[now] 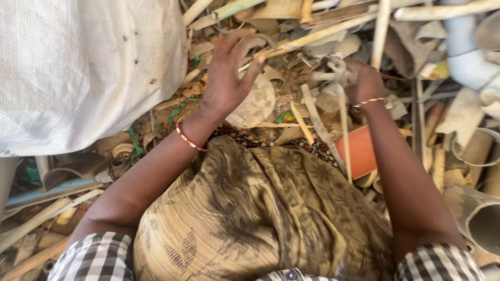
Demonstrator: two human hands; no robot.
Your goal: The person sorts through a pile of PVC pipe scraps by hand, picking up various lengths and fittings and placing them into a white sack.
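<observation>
Plastic scraps fill the upper frame: our left hand [226, 73] spreads wide fingers there, our right hand [364, 80] grips a pale bent pipe piece [333, 70].

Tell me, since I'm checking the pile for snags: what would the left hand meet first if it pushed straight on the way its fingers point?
Probably the long pale stick lying slantwise just past the left hand; its fingertips already look close to it, though depth is unclear.

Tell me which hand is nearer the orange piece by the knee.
Right. The right hand grips scraps just above the orange piece; the left hand spreads open well off to its left.
</observation>
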